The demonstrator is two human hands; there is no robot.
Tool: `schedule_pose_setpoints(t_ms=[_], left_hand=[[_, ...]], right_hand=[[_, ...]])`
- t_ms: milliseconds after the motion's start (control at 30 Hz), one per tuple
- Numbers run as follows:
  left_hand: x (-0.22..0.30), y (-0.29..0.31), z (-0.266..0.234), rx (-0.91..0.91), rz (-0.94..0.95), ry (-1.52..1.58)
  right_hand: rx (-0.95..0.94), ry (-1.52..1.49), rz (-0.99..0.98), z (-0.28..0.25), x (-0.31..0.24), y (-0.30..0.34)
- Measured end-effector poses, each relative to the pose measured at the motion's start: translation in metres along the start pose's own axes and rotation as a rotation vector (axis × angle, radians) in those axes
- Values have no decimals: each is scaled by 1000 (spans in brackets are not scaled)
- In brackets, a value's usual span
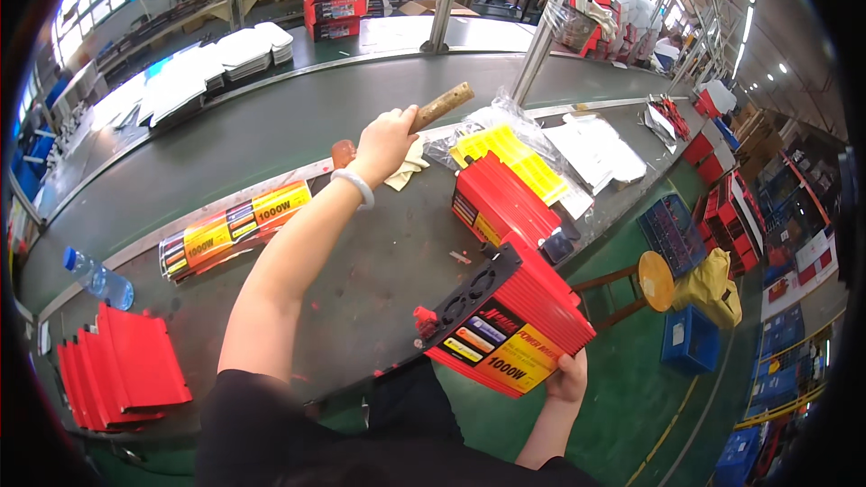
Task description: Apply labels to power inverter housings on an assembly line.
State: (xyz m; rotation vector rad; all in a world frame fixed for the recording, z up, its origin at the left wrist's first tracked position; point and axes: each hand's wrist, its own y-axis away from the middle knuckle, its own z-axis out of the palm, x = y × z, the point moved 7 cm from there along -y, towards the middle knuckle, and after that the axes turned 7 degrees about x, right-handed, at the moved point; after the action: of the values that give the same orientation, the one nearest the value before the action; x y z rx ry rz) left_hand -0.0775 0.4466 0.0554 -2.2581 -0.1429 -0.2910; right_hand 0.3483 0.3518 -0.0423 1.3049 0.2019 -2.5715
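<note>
My left hand point(386, 142) is closed round a wooden stick point(444, 106), held over the far side of the dark workbench. A reddish-brown lump point(343, 154) shows on the other side of that hand; whether it joins the stick, I cannot tell. My right hand point(567, 376) grips the lower right corner of a red power inverter point(541, 307), tilted at the bench's front edge, its fan end and yellow-black label facing me. Behind it a second red inverter point(507, 197) lies on the bench. A cream cloth or paper piece point(409, 165) lies beside my left hand.
Label sheets point(239, 227), a water bottle point(101, 280) and red metal panels point(126, 362) are at the left. Yellow label sheets point(512, 162) and white sheets point(595, 151) lie right of centre. A conveyor belt point(262, 117) runs behind. A stool point(655, 281) stands at right.
</note>
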Motion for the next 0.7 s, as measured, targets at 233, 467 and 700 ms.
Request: schedule_pose_setpoints(t_ms=[233,467,700], left_hand=[[-27,-11,75,-103,-20,-229],[-32,-3,114,-184,39,-319],[-41,4,125,-259,0,-309]], right_hand=[[36,69,28,16,3,-14],[74,185,-43,31,5,-32],[74,267,-140,42,12,-42]])
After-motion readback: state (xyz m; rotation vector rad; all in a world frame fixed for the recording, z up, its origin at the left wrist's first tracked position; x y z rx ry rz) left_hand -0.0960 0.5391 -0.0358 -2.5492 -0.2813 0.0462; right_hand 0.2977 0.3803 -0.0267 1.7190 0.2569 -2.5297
